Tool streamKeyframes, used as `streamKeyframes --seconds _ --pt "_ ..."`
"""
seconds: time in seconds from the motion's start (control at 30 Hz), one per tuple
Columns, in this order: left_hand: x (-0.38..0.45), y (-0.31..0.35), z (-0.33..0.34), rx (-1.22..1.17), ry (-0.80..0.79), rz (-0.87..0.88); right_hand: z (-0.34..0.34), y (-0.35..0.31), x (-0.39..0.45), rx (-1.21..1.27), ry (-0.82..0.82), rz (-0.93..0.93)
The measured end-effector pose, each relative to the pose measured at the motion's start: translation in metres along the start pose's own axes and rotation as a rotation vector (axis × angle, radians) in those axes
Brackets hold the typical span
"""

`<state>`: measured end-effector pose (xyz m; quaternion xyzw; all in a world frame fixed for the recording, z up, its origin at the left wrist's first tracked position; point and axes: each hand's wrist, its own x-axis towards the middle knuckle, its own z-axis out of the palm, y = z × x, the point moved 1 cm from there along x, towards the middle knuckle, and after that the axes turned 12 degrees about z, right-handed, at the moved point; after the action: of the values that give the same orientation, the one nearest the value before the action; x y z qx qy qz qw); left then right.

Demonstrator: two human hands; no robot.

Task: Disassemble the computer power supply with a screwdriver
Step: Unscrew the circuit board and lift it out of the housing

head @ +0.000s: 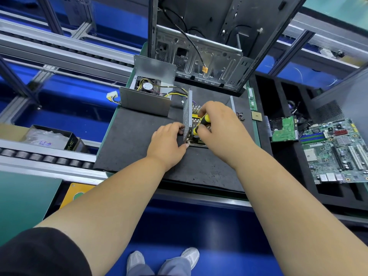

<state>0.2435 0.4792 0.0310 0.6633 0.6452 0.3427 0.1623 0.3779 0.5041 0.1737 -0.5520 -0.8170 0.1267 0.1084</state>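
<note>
While the left hand [168, 143] curled its fingers over the top edge of the upright perforated grey metal panel [187, 114] of the opened power supply, its thumb pressed low against the panel's near corner. Just beyond those fingers, the right hand [218, 128] clamped its fingers round the yellow-and-black screwdriver [201, 124], whose tip slanted down into the supply's circuit board [196, 118] beside the panel. Everything sat on a dark grey foam mat [129, 136]. Farther from the fingers lay the grey metal cover with a fan [147, 86] and yellow wires. Well right of the right hand rested 1 green motherboard [336, 152].
</note>
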Motion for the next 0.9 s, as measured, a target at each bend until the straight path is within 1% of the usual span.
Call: streamKeyframes --seconds 0.07,0.17,0.23,0.3,0.4,0.6,0.73,0.8,0.9 --pt "0.0002 0.0004 0.0001 0.000 0.002 -0.002 0.0008 0.0007 -0.0004 -0.017 -0.005 -0.002" --pt "0.0001 0.0004 0.0000 0.001 -0.003 -0.002 0.0009 0.0030 0.0005 -0.145 0.057 -0.023" --pt "-0.0002 0.0005 -0.0006 0.002 -0.005 0.001 -0.0008 0.0034 0.0019 -0.219 0.064 0.004" --pt "-0.0001 0.0009 -0.0008 0.003 -0.008 0.001 -0.0009 0.0036 0.0034 -0.175 0.039 0.015" --pt "-0.0002 0.0014 -0.0009 0.000 -0.006 -0.002 -0.0003 0.0018 0.0025 -0.069 0.028 -0.015" --pt "-0.0002 0.0013 -0.0012 -0.003 -0.002 -0.005 0.0013 -0.0008 -0.0015 0.034 0.007 -0.004" --pt "0.0001 0.0012 -0.0011 -0.001 -0.007 -0.003 -0.0003 -0.0008 -0.0010 -0.026 -0.013 -0.030" --pt "0.0002 0.0012 -0.0013 -0.004 -0.009 -0.007 -0.0008 0.0005 0.0000 -0.100 0.012 -0.034" --pt "0.0001 0.0012 -0.0017 -0.001 -0.014 -0.003 -0.0016 0.0009 0.0007 -0.150 0.038 0.014"
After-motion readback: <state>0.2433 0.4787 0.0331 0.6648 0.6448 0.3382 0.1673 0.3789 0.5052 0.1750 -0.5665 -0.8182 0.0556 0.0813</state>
